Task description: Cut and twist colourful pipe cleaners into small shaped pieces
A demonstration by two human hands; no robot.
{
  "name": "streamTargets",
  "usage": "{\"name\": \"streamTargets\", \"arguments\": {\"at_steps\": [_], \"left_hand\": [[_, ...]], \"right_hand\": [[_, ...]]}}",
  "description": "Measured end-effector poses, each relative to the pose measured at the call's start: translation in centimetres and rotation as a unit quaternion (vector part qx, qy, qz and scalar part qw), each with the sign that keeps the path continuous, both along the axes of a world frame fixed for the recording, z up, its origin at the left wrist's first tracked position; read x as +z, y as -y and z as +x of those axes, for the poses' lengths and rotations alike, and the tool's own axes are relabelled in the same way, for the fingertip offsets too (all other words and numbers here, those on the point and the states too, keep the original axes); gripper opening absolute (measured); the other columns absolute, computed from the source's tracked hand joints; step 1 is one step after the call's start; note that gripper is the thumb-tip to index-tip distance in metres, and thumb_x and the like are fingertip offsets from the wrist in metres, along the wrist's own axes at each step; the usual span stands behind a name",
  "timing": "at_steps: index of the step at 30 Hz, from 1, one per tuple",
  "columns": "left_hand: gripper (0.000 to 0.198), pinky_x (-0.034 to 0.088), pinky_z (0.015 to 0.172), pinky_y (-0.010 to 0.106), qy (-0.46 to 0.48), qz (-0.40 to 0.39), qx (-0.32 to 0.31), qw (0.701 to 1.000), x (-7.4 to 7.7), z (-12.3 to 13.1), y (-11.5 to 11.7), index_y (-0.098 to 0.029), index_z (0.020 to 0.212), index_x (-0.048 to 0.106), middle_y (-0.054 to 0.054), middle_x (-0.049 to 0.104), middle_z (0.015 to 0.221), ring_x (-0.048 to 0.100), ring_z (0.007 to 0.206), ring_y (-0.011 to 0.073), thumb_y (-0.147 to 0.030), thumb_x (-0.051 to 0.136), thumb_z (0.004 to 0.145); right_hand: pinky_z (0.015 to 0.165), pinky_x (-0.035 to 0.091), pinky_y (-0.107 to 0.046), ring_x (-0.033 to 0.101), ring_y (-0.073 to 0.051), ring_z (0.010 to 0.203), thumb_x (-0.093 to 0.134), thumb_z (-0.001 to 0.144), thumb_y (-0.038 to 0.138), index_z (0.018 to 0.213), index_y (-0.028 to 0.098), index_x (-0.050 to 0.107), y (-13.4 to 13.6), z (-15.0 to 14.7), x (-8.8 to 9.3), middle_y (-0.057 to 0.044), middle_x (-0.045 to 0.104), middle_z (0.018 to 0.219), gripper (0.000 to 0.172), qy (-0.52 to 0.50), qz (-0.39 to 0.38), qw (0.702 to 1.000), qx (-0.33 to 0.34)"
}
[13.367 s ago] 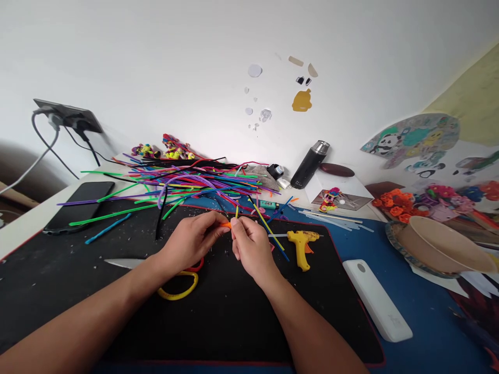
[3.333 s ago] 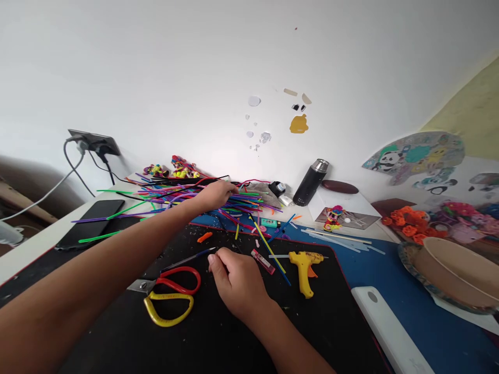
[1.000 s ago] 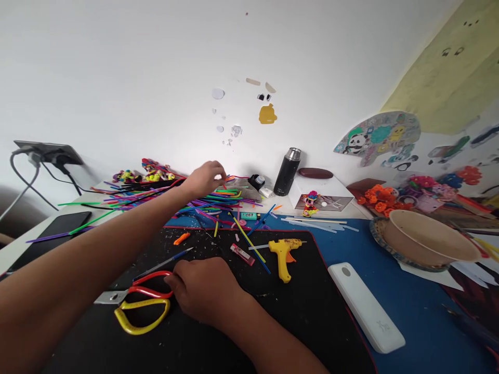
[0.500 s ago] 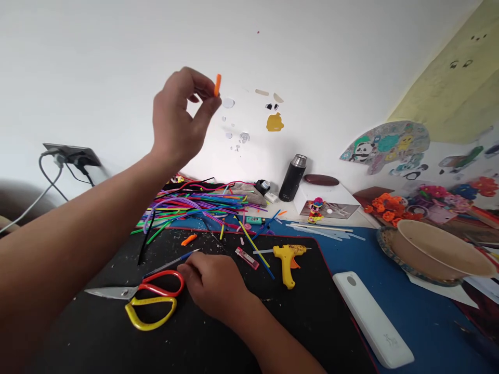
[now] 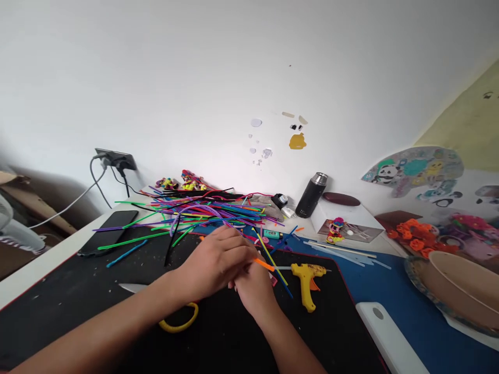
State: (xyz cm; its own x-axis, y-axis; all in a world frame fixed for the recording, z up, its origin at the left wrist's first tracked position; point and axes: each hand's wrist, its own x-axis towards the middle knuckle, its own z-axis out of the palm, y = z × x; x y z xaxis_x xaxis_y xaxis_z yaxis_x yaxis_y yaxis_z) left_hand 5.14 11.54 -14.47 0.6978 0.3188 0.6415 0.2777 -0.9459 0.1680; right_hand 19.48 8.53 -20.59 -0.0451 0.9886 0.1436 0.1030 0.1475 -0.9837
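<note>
The left hand (image 5: 220, 255) lies over the right hand (image 5: 255, 291), both above the middle of the black mat (image 5: 218, 343) on the desk (image 5: 47, 267). The left grip is closed on a short orange stick (image 5: 265, 265), which juts out across the back of the right hand; the right grip is hidden beneath, so its state cannot be told. Scissors (image 5: 179, 328) lie partly under the left forearm. A yellow glue gun (image 5: 306, 283) rests near the mat's right edge. Fuzzy coloured stems (image 5: 222, 210) heap along the desk's back edge; a phone (image 5: 111, 231) lies toward its left edge.
</note>
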Motion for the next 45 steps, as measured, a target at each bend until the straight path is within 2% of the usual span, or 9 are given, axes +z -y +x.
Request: {"name": "streamTargets", "arguments": {"at_steps": [10, 13, 17, 21, 24, 27, 33, 42, 45], "left_hand": [[0.03, 0.049, 0.091, 0.039, 0.059, -0.008, 0.018, 0.998, -2.4, -1.0, 0.6, -0.024, 0.133, 0.061, 0.013, 0.075, 0.115, 0.067, 0.105, 0.0254, -0.018, 0.054, 0.104], [0.033, 0.05, 0.094, 0.042, 0.107, 0.006, 0.034, 0.994, -3.0, -1.1, 1.8, -0.024, 0.133, 0.059, 0.013, 0.074, 0.115, 0.066, 0.108, 0.0272, -0.016, 0.056, 0.102], [0.01, 0.051, 0.074, 0.034, 0.025, -0.142, -0.049, 0.988, -3.7, -1.1, 3.1, -0.023, 0.108, 0.068, 0.008, 0.076, 0.089, 0.068, 0.08, 0.0222, -0.025, 0.06, 0.102], [0.026, 0.047, 0.068, 0.029, -0.022, -0.425, -0.012, 0.905, -4.5, -1.7, 3.1, -0.022, 0.093, 0.075, 0.006, 0.074, 0.084, 0.067, 0.074, 0.019, -0.043, 0.062, 0.102], [0.038, 0.045, 0.064, 0.028, 0.091, -0.566, -0.001, 0.819, -4.9, -2.4, 2.1, -0.02, 0.107, 0.075, 0.004, 0.07, 0.082, 0.061, 0.068, 0.0161, -0.055, 0.062, 0.1], [0.056, 0.041, 0.059, 0.027, 0.239, -0.629, -0.02, 0.74, -5.1, -2.9, 0.8, -0.018, 0.127, 0.069, 0.005, 0.07, 0.085, 0.057, 0.063, 0.0141, -0.064, 0.066, 0.094], [0.05, 0.042, 0.061, 0.027, 0.428, -0.655, -0.003, 0.622, -5.8, -3.6, -0.9, -0.015, 0.113, 0.075, 0.007, 0.071, 0.085, 0.058, 0.065, 0.0137, -0.057, 0.081, 0.085], [0.053, 0.042, 0.059, 0.026, 0.336, -0.616, 0.04, 0.711, -6.4, -3.2, -0.1, -0.015, 0.081, 0.078, 0.004, 0.064, 0.071, 0.053, 0.061, 0.0124, -0.068, 0.077, 0.084], [0.053, 0.042, 0.056, 0.025, 0.314, -0.629, 0.029, 0.711, -6.6, -3.0, 0.0, -0.015, 0.082, 0.077, 0.002, 0.062, 0.068, 0.052, 0.058, 0.0116, -0.068, 0.08, 0.081]], "right_hand": [[0.04, 0.037, -0.026, 0.049, -0.015, 0.041, 0.064, 0.08, 0.031, 0.082, 0.021, 0.068, 0.1, -0.3, 0.4, 0.004, 0.052, 0.051, 0.011, -0.083, -0.047, 0.995, -0.016], [0.041, 0.037, -0.025, 0.049, -0.014, 0.042, 0.075, 0.082, 0.051, 0.084, 0.018, 0.072, -0.3, -0.1, 0.6, 0.003, 0.054, 0.052, 0.033, -0.138, -0.068, 0.987, -0.042], [0.042, 0.037, -0.023, 0.053, -0.013, 0.045, 0.082, 0.078, 0.064, 0.091, 0.015, 0.075, -0.7, 0.7, 1.1, 0.0, 0.062, 0.059, 0.052, -0.199, -0.092, 0.973, -0.072], [0.04, 0.035, -0.022, 0.054, -0.012, 0.043, 0.081, 0.078, 0.069, 0.09, 0.015, 0.074, -0.8, 1.3, 1.9, -0.002, 0.066, 0.065, 0.056, -0.246, -0.089, 0.962, -0.082], [0.039, 0.036, -0.023, 0.055, -0.013, 0.043, 0.079, 0.079, 0.071, 0.091, 0.015, 0.074, -0.7, 1.5, 2.1, -0.003, 0.066, 0.065, 0.057, -0.258, -0.081, 0.959, -0.085], [0.039, 0.036, -0.023, 0.055, -0.013, 0.043, 0.078, 0.08, 0.072, 0.09, 0.015, 0.074, -0.7, 1.4, 2.0, -0.002, 0.065, 0.064, 0.058, -0.252, -0.081, 0.96, -0.087], [0.038, 0.035, -0.021, 0.054, -0.012, 0.041, 0.078, 0.08, 0.074, 0.088, 0.015, 0.073, -0.8, 1.0, 1.5, -0.001, 0.063, 0.06, 0.06, -0.232, -0.081, 0.966, -0.084], [0.04, 0.039, -0.022, 0.058, -0.014, 0.043, 0.065, 0.087, 0.08, 0.092, 0.014, 0.076, -0.5, 0.5, 0.0, -0.003, 0.062, 0.055, 0.068, -0.077, -0.083, 0.993, -0.036], [0.042, 0.04, -0.022, 0.056, -0.013, 0.042, 0.061, 0.09, 0.079, 0.091, 0.014, 0.076, -0.5, 0.5, 0.0, 0.0, 0.057, 0.049, 0.067, -0.032, -0.067, 0.997, -0.035]]}}
